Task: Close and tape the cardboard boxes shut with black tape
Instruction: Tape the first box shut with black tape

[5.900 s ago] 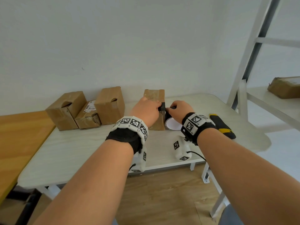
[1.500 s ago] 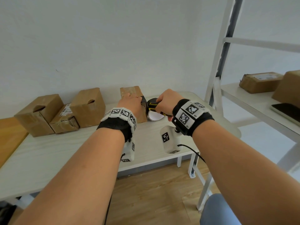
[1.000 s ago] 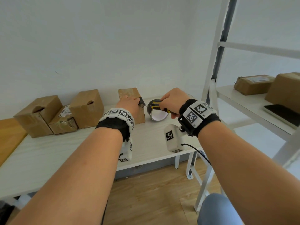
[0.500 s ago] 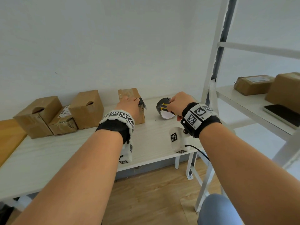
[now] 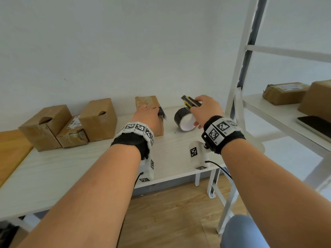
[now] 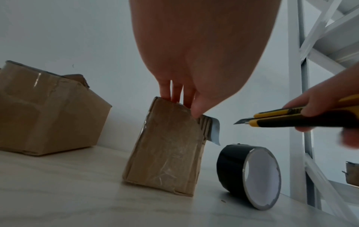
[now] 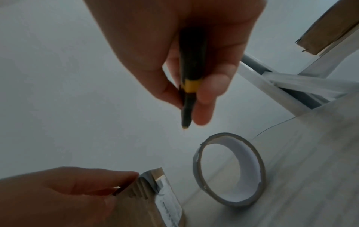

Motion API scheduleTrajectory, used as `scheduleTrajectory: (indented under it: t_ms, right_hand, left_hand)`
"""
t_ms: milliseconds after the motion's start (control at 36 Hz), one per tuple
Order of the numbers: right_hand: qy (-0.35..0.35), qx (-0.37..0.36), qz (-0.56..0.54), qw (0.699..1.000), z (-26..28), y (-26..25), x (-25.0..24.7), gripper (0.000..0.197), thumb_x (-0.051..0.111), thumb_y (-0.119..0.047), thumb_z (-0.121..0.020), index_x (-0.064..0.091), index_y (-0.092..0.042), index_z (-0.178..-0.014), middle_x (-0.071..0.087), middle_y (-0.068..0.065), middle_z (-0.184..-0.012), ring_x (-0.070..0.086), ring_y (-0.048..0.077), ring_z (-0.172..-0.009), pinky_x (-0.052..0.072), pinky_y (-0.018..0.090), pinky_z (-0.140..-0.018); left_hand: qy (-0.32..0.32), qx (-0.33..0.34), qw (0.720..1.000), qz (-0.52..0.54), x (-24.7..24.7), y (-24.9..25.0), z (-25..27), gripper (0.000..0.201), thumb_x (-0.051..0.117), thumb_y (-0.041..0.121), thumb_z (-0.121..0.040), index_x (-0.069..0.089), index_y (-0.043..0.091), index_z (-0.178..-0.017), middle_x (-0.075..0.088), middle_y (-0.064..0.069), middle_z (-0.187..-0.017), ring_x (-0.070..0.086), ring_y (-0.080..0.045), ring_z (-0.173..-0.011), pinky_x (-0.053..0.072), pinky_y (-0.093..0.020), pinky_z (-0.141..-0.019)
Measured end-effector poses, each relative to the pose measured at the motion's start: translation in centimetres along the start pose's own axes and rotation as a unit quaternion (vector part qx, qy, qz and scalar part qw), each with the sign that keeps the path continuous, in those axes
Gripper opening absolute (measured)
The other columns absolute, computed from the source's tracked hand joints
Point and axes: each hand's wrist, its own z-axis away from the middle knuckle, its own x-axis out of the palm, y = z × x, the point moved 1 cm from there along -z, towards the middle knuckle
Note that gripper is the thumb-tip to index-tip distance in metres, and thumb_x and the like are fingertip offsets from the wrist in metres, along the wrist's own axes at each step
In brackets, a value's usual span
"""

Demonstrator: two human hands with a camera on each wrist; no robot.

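A tall cardboard box (image 5: 149,102) (image 6: 167,150) stands at the back of the white table (image 5: 71,163). My left hand (image 5: 148,112) (image 6: 184,104) presses on the box's top, thumb on a strip of black tape (image 6: 212,130) whose loose end sticks out past the right corner. My right hand (image 5: 194,104) (image 7: 190,104) grips a yellow and black utility knife (image 5: 190,102) (image 6: 291,118), blade out, above the black tape roll (image 5: 184,120) (image 7: 229,169). The roll stands on edge just right of the box, touched by neither hand.
Three more cardboard boxes (image 5: 45,126) (image 5: 75,131) (image 5: 98,119) sit at the table's back left. A white metal shelf (image 5: 279,111) on the right carries two boxes (image 5: 284,93) and a dark flat device (image 5: 315,124). A wooden table (image 5: 10,151) adjoins on the left.
My right hand lifted the knife up and away from the tape roll, which it touched half a second ago. The roll now stands free. My left hand stayed on the box.
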Motion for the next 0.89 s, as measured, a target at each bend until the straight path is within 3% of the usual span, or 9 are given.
scheduleTrajectory:
  t_ms: [56,111,194,306,361,444,555,750,889]
  right_hand:
    - [0.029,0.013,-0.003,0.999,-0.5,0.7,0.0,0.050,0.048,-0.010,-0.085,0.042,-0.018,-0.134,0.063,0.008,-0.109,0.068,0.031,-0.086,0.057,0.045,-0.079]
    - [0.039,0.037,0.023,0.998,-1.0,1.7,0.1,0.048,0.047,-0.006,-0.086,0.039,-0.013,-0.133,0.059,0.010,-0.106,0.065,0.034,-0.090,0.055,0.046,-0.081]
    - [0.048,0.051,0.083,0.994,-1.5,3.4,-0.1,0.033,0.044,-0.004,-0.088,0.051,-0.010,-0.120,0.056,0.012,-0.108,0.059,0.028,-0.085,0.047,0.035,-0.070]
    - [0.017,0.090,0.151,0.984,-1.6,5.1,0.3,0.039,0.038,-0.008,-0.093,0.051,-0.018,-0.129,0.042,0.015,-0.128,0.040,0.019,-0.060,0.031,0.026,-0.052]
    - [-0.001,0.103,0.161,0.982,-2.1,5.8,0.9,0.042,0.036,-0.008,-0.093,0.051,-0.018,-0.131,0.038,0.016,-0.131,0.042,0.021,-0.064,0.037,0.029,-0.060]
    - [-0.025,0.121,0.162,0.979,-2.4,6.3,2.1,0.045,0.037,-0.008,-0.091,0.051,-0.021,-0.132,0.034,0.015,-0.132,0.050,0.033,-0.096,0.047,0.038,-0.081]
    - [-0.052,0.135,0.189,0.971,-2.4,6.6,3.0,0.044,0.036,-0.016,-0.092,0.051,-0.026,-0.132,0.033,0.013,-0.131,0.043,0.036,-0.114,0.041,0.045,-0.099]
    - [-0.088,0.129,0.247,0.956,-2.4,6.6,3.7,0.038,0.040,-0.025,-0.092,0.057,-0.026,-0.126,0.038,0.012,-0.127,0.043,0.035,-0.112,0.037,0.045,-0.098]
    - [-0.103,0.135,0.253,0.952,-2.1,6.4,3.6,0.035,0.043,-0.026,-0.092,0.057,-0.023,-0.125,0.042,0.011,-0.127,0.044,0.035,-0.115,0.038,0.042,-0.097]
  left_hand:
    - [0.016,0.005,1.000,0.010,0.1,0.3,-0.1,0.042,0.038,0.008,-0.091,0.048,0.012,-0.132,0.043,-0.004,-0.143,0.033,-0.026,-0.130,0.035,-0.035,-0.101]
    - [0.026,0.010,0.999,0.026,0.4,0.7,-0.1,0.042,0.038,0.007,-0.090,0.050,0.013,-0.130,0.044,-0.003,-0.142,0.033,-0.025,-0.130,0.035,-0.034,-0.100]
    - [0.043,0.007,0.998,0.047,0.6,0.8,-0.3,0.045,0.037,0.005,-0.088,0.052,0.014,-0.129,0.046,-0.002,-0.140,0.032,-0.024,-0.131,0.035,-0.035,-0.102]
    - [0.029,-0.015,0.997,0.072,0.5,0.3,-0.6,0.048,0.038,0.004,-0.086,0.053,0.015,-0.130,0.049,-0.005,-0.137,0.032,-0.025,-0.132,0.036,-0.038,-0.103]
    - [0.025,-0.021,0.996,0.083,0.6,0.0,-0.7,0.048,0.038,0.003,-0.083,0.056,0.016,-0.126,0.053,-0.006,-0.132,0.035,-0.025,-0.129,0.039,-0.039,-0.100]
    - [0.015,-0.027,0.996,0.088,0.7,-0.3,-0.8,0.043,0.039,0.002,-0.081,0.060,0.015,-0.116,0.057,-0.008,-0.122,0.038,-0.026,-0.124,0.040,-0.039,-0.097]
    - [-0.014,-0.033,0.995,0.091,0.5,-0.4,-1.1,0.046,0.038,0.000,-0.082,0.058,0.015,-0.121,0.053,-0.011,-0.127,0.035,-0.028,-0.129,0.038,-0.042,-0.101]
    - [-0.030,-0.048,0.992,0.109,0.9,-1.1,-1.8,0.055,0.036,0.004,-0.087,0.051,0.026,-0.135,0.042,-0.012,-0.143,0.036,-0.032,-0.132,0.034,-0.040,-0.106]
    - [-0.029,-0.050,0.991,0.117,0.7,-1.1,-1.7,0.053,0.036,0.004,-0.089,0.053,0.026,-0.133,0.039,-0.012,-0.145,0.037,-0.031,-0.132,0.035,-0.039,-0.104]
